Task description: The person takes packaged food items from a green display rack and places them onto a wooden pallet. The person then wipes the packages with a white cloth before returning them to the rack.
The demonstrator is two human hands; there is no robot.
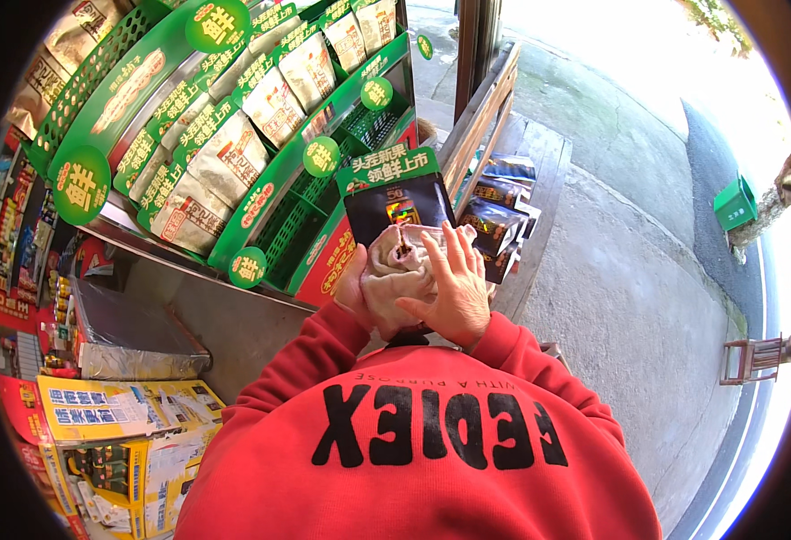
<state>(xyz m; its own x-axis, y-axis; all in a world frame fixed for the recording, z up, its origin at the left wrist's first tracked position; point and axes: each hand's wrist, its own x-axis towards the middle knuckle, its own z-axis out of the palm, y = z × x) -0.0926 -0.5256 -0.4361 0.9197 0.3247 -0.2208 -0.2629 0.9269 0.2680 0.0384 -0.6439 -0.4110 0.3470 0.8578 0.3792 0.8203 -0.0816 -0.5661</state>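
A black pouch (pixel 368 212) with a green header card (pixel 388 169) is upright before me. A crumpled pinkish-beige cloth (pixel 395 290) covers its lower part. My left hand (pixel 353 287) holds the cloth's left edge, its fingers partly hidden behind. My right hand (pixel 455 290) lies flat on the cloth's right side, the fingers spread and pointing away from me. Both hands come out of red sleeves. How the pouch is supported is hidden by the cloth and hands.
A green tiered display rack (pixel 253 209) with pale pouches stands at the left. Several dark pouches (pixel 496 216) lie on a wooden bench (pixel 537 223) at the right. Yellow cartons (pixel 132 412) are at the lower left. A small wooden chair (pixel 752 361) and green bin (pixel 734 202) are outside.
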